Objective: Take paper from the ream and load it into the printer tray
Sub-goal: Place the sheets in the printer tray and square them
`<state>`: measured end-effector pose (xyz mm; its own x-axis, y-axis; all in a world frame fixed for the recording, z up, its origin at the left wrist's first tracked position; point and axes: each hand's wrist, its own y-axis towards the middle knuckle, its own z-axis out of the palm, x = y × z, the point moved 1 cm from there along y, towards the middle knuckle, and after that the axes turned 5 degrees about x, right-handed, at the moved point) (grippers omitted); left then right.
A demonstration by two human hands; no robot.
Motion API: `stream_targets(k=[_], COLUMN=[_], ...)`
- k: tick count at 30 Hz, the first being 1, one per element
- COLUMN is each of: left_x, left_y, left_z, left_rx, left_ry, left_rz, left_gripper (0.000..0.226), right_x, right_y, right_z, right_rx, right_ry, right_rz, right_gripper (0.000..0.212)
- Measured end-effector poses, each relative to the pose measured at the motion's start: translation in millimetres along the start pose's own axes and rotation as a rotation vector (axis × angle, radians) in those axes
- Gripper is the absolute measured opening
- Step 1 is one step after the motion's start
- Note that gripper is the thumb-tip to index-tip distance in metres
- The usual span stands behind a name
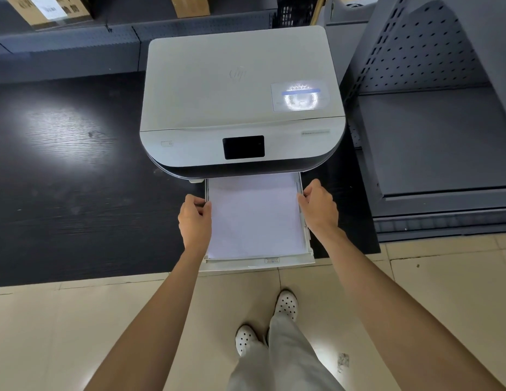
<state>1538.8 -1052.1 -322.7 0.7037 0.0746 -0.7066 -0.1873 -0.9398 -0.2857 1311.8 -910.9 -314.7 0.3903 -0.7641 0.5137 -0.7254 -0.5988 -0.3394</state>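
A white printer point(240, 88) stands on a dark wooden table point(71, 193). Its paper tray point(257, 263) is pulled out toward me over the table's front edge. A stack of white paper point(254, 215) lies flat inside the tray. My left hand point(194, 218) grips the tray's left side rail, fingers curled over the paper's left edge. My right hand point(319, 206) grips the right side rail in the same way. No ream is in view.
Grey perforated metal shelving point(432, 122) stands close at the right of the printer. Cardboard boxes point(48, 9) sit on a grey shelf behind the table. Below the table edge are a tiled floor point(76, 334) and my feet in white shoes point(285, 304).
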Motion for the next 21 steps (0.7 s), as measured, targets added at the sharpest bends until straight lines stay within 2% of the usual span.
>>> stream_targets(k=[4,10,13,21], left_x=[4,-5,-11,-3], left_y=[2,11,16,22], left_z=[-9,-20,-22,-18], left_rx=[0.046,0.142,0.176,0.237], left_ry=[0.106,0.611,0.776,0.83], left_rz=[0.072,0.306,0.32,0.369], left_gripper=[0.018,0.019,0.018,0.021], right_x=[-1,3,6,9], right_y=[-2,-1,-1,0], right_z=[-5,-16,-18,-18], right_rx=[0.0,-0.051,-0.034,0.077], right_ry=[-0.139,-0.453,-0.547,-0.684], right_rz=[-0.063,-0.197,-0.232,-0.267], right_gripper=[0.015,0.02,0.025,0.024])
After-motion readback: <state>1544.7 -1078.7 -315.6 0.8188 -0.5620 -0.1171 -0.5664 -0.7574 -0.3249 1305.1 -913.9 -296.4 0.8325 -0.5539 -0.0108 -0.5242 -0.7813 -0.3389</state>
